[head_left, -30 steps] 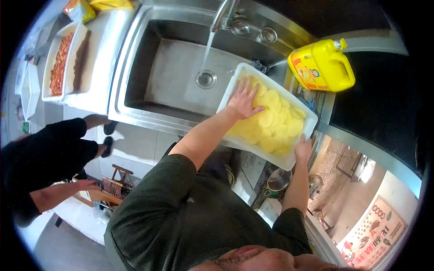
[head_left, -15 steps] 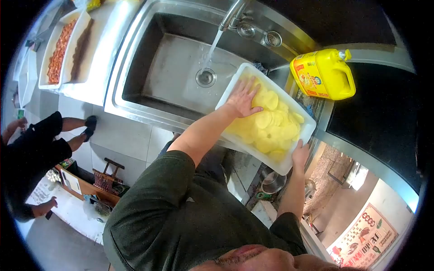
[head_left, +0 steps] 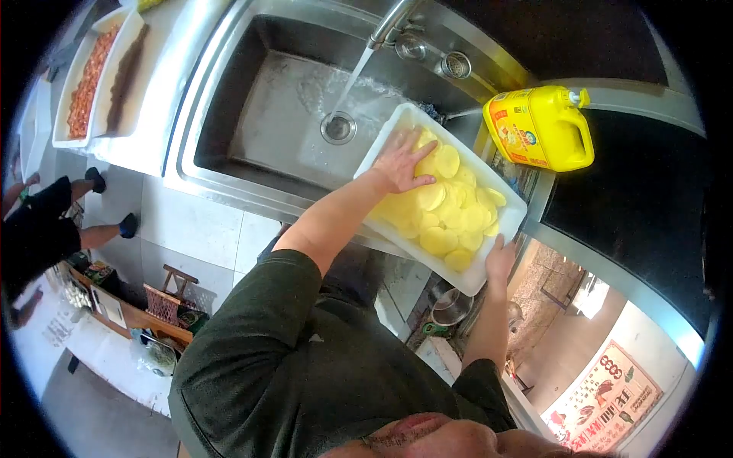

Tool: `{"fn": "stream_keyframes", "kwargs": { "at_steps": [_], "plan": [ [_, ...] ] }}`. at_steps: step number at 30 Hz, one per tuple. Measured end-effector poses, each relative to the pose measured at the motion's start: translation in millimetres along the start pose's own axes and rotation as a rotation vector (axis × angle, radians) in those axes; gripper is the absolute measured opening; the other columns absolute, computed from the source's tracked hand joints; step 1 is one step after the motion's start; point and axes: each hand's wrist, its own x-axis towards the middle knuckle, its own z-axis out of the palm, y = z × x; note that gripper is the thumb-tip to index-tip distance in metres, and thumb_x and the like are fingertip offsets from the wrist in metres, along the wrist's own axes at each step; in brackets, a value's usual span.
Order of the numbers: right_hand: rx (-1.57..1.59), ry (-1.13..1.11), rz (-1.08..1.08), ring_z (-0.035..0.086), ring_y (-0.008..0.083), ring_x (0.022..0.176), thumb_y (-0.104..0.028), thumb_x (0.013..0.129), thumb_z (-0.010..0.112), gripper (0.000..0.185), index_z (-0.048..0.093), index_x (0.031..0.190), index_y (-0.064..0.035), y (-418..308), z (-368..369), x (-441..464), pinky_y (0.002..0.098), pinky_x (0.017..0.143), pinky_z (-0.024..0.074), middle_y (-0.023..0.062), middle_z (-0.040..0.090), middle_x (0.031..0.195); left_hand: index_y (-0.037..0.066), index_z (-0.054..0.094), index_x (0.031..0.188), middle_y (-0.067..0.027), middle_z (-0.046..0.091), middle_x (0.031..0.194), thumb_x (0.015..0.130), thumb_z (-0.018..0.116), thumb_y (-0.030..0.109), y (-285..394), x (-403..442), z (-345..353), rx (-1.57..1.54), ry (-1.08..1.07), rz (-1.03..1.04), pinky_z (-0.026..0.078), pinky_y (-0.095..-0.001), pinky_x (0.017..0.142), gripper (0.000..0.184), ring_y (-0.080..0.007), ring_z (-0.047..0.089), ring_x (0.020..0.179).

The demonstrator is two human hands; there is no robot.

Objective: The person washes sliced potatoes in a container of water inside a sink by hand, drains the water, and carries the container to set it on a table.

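Note:
A white plastic tub [head_left: 500,200] of thin, round yellow slices, which look like potato, lies across the right side of the sink. Cloudy liquid shows among the slices [head_left: 454,206]. My left hand [head_left: 401,162] is in the upper left part of the tub, fingers spread and palm down over the slices. At the lower right corner, my right hand [head_left: 500,259] grips the tub's rim, its thumb on the upper side and its other fingers mostly hidden. Left of the tub, water runs from the faucet [head_left: 389,29] towards the drain [head_left: 338,128].
A yellow jug with a pump [head_left: 534,128] stands right of the sink [head_left: 229,172]. On the left counter is a white tray [head_left: 98,84] of reddish diced food. Another person [head_left: 46,221] stands at far left. A metal pot [head_left: 452,307] sits below the tub.
The view has shifted a little. Water now spreads over the sink floor beside the tub, and the slices show more distinctly. My left hand's fingers are spread wider. The other person has stepped left.

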Motion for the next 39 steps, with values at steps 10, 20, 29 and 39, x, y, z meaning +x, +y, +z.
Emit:
{"fn": "stream_keyframes", "kwargs": {
  "at_steps": [10, 20, 29, 39],
  "plan": [
    [-0.026, -0.018, 0.02, 0.055, 0.0486, 0.104, -0.037, 0.097, 0.044, 0.052, 0.054, 0.109, 0.0126, -14.9, -7.6, 9.9, 0.0505, 0.091, 0.0427, 0.0352, 0.057, 0.112, 0.026, 0.025, 0.151, -0.0265, 0.016, 0.153, 0.082, 0.05, 0.069, -10.0, 1.9, 1.6, -0.042, 0.054, -0.006, 0.023, -0.0508, 0.114, 0.085, -0.0517, 0.024, 0.136],
    [-0.071, 0.015, -0.078, 0.055, 0.0474, 0.105, -0.034, 0.097, 0.044, 0.049, 0.054, 0.111, 0.0115, -0.6, 2.0, 23.3, 0.0499, 0.091, 0.0424, 0.0336, 0.058, 0.111, 0.023, 0.028, 0.149, -0.0264, 0.014, 0.154, 0.081, 0.053, 0.068, -17.2, 0.2, 13.3, -0.109, 0.117, 0.024, 0.024, -0.051, 0.113, 0.085, -0.0508, 0.019, 0.139],
    [0.028, -0.008, -0.071, 0.054, 0.0463, 0.107, -0.031, 0.098, 0.045, 0.047, 0.053, 0.113, 0.0128, -5.2, 2.6, 28.5, 0.048, 0.092, 0.0419, 0.0333, 0.057, 0.112, 0.02, 0.032, 0.148, -0.0261, 0.016, 0.153, 0.081, 0.054, 0.067, -22.7, -2.3, 18.0, -0.11, 0.161, 0.051, 0.026, -0.0511, 0.112, 0.084, -0.0491, 0.024, 0.137],
    [0.015, -0.026, -0.044, 0.052, 0.0455, 0.109, -0.031, 0.098, 0.044, 0.048, 0.053, 0.111, 0.0143, 0.2, 7.3, 41.3, 0.0471, 0.094, 0.04, 0.0336, 0.054, 0.117, 0.017, 0.038, 0.144, -0.0258, 0.025, 0.15, 0.08, 0.057, 0.064, -18.7, -5.1, 19.7, -0.103, 0.226, 0.064, 0.024, -0.0508, 0.113, 0.082, -0.048, 0.027, 0.136]
  ]
}}
